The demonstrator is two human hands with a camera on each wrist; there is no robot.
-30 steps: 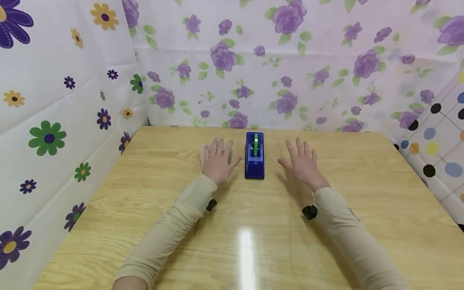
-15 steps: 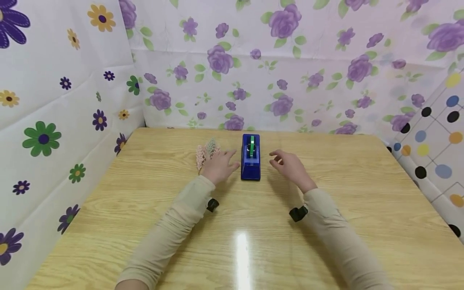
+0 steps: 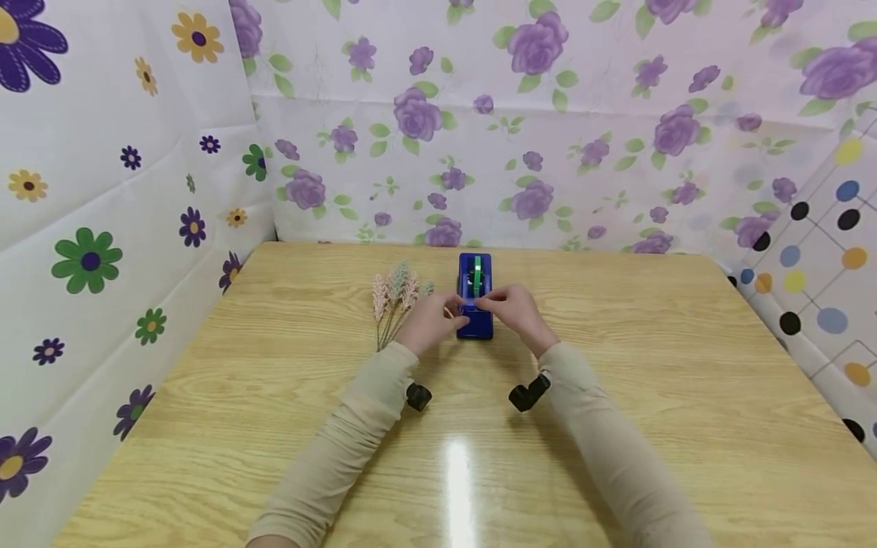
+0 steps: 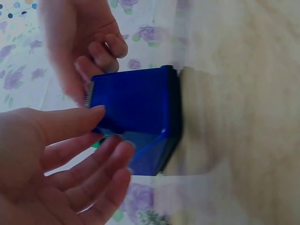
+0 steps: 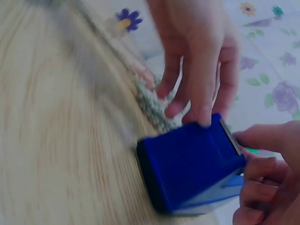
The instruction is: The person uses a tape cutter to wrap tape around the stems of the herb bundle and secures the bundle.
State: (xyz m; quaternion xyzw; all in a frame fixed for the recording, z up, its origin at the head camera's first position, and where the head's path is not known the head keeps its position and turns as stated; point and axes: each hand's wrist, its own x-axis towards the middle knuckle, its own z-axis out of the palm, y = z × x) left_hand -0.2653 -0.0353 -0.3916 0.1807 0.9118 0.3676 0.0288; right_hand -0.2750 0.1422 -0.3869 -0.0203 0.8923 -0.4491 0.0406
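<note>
A blue tape dispenser (image 3: 475, 327) stands on the table, a roll with a green core (image 3: 477, 274) seated in its far half. My right hand (image 3: 515, 308) reaches in from the right, with thumb and index finger pinching the tape at the toothed cutter; the clear tape itself barely shows. On the other side is my left hand (image 3: 426, 318), its fingers loosely bent. In the left wrist view, the left thumb (image 4: 77, 123) lies at the upper edge of the dispenser's front, while the other fingers spread beside it.
Artificial flower sprigs (image 3: 396, 289), pink and pale green, lie left of the dispenser, partly behind the left hand. The wooden table (image 3: 308, 304) ends at a floral cloth (image 3: 342, 167) at the back, with patterned cloths at both sides.
Both hands have moved inward from either side to the dispenser's cutter. Spread fingers have bent, and the right thumb and index finger have come together. More of the sprigs shows.
</note>
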